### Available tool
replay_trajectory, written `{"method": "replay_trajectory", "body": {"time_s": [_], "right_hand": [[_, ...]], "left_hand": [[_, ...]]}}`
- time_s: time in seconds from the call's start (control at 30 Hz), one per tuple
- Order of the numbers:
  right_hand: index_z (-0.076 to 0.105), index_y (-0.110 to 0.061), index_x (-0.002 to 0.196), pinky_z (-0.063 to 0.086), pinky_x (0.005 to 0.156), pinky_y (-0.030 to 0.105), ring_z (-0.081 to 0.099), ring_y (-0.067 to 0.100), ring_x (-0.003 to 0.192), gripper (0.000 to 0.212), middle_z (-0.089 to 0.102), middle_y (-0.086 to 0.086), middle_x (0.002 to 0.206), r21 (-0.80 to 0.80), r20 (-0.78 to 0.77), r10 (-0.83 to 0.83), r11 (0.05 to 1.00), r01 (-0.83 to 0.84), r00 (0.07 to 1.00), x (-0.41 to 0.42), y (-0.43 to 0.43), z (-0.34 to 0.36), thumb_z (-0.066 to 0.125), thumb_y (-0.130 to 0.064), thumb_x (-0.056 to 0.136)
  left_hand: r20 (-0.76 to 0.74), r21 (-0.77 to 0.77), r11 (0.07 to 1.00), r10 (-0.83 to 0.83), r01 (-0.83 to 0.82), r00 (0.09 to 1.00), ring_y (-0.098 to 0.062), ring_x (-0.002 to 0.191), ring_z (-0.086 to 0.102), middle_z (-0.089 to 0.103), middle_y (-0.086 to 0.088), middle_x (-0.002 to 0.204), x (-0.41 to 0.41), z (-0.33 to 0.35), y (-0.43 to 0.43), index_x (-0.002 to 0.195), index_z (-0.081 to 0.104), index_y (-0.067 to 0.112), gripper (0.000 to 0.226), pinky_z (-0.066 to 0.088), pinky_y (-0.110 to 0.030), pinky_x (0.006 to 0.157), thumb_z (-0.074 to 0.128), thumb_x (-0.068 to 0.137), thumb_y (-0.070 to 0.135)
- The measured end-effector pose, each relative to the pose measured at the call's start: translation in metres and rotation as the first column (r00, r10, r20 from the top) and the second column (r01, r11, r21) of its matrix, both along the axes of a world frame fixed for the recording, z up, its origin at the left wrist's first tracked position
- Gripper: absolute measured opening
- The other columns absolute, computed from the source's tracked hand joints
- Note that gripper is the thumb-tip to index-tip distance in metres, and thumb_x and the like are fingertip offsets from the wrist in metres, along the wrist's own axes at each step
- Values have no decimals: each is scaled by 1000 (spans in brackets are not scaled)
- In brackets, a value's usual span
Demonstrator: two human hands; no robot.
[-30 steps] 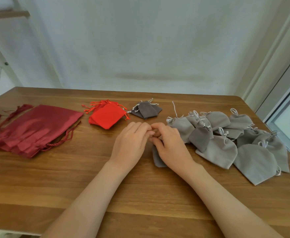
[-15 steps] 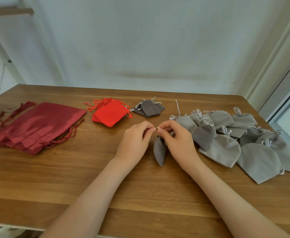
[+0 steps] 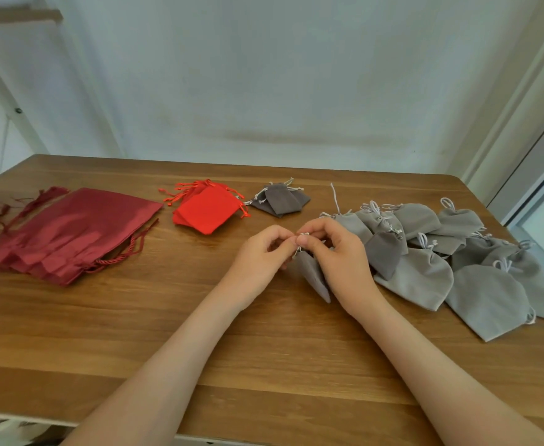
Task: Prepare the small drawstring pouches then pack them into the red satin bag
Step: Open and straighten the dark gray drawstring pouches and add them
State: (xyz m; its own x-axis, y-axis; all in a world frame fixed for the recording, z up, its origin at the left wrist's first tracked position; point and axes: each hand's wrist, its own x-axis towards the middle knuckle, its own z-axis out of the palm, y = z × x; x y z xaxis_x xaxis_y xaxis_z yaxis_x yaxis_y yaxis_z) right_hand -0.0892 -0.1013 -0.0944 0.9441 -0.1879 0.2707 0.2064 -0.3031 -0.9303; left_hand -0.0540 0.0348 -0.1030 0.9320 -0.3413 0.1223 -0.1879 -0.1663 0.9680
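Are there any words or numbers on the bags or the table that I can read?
None: no words, numbers or labels show anywhere.
The dark red satin bags, the small red pouches, the grey pouches and the wooden table are all plain.

Wooden table (image 3: 135, 333), brown planks w/ grain running left-right, far edge close to the pale wall. On it, far left: stack of dark red satin bags (image 3: 67, 233), flat, fanned a bit, tasselled cords trailing off both ends. Just beside, to the right: small pile of bright red pouches (image 3: 207, 207), strings at the back. Next along, near but apart: few dark grey pouches (image 3: 280, 202) w/ white strings, overlapping. Right side: big heap of light grey pouches (image 3: 457, 252), overlapping one another, white cords poking up, reaching close to the table's right edge. Near half of the top is bare wood.
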Motion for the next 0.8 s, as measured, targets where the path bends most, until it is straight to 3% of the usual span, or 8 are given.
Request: {"method": "replay_trajectory", "body": {"time_s": [0.07, 0.23, 0.4, 0.57, 0.7, 0.8], "right_hand": [[67, -20, 91, 46, 74, 13, 60, 0, 82, 12, 67, -8, 84, -25, 4, -3, 1000, 3, 1000, 0, 0, -1, 61, -10, 89], [69, -19, 94, 37, 77, 3, 52, -9, 90, 15, 62, -14, 88, -300, 85, -24, 953, 48, 996, 1, 0, -3, 59, -9, 91], [65, -23, 85, 40, 68, 6, 56, -3, 80, 10, 65, -9, 83, -258, 24, -82, 962, 85, 996, 2, -1, -3, 61, -15, 90], [62, -17, 79, 38, 63, 12, 51, 6, 74, 11, 59, -5, 76, -307, 57, -101, 945, 114, 993, 2, -2, -4, 63, -22, 89], [57, -11, 75, 34, 66, 16, 42, 9, 73, 18, 47, -9, 68, -480, 198, -65, 864, 154, 978, 6, -4, -9, 62, -20, 90], [55, -12, 75, 32, 66, 22, 43, 13, 74, 17, 47, -7, 72, -554, 278, -30, 811, 186, 960, 8, -5, -13, 56, -18, 90]], "left_hand": [[26, 40, 999, -2, 1, 1000, -10, 71, 55, 60, 5, 76, 0, -2, 0, 83, 63, 20, 13, 49, -31, 68, 58, 93, 25], [-11, 47, 998, 38, -37, 999, -8, 76, 61, 65, 6, 81, 0, -2, -1, 88, 63, 25, 7, 52, -29, 69, 58, 92, 21], [28, 91, 995, 39, -41, 999, -1, 72, 61, 66, 8, 81, 0, -1, -2, 90, 67, 24, 17, 52, -22, 68, 51, 96, 20], [-63, 3, 1000, 21, -21, 998, -7, 72, 60, 66, 0, 80, 3, -2, 0, 86, 68, 16, 16, 49, -22, 67, 55, 95, 15], [-105, 24, 999, -23, 26, 994, -6, 72, 59, 66, 1, 80, 1, 2, 2, 92, 69, 13, 22, 48, -21, 65, 49, 98, 18], [-187, 2, 999, -37, 38, 982, -5, 70, 58, 65, 3, 78, 0, 7, 1, 93, 69, 15, 33, 46, -20, 64, 42, 100, 32]]}}
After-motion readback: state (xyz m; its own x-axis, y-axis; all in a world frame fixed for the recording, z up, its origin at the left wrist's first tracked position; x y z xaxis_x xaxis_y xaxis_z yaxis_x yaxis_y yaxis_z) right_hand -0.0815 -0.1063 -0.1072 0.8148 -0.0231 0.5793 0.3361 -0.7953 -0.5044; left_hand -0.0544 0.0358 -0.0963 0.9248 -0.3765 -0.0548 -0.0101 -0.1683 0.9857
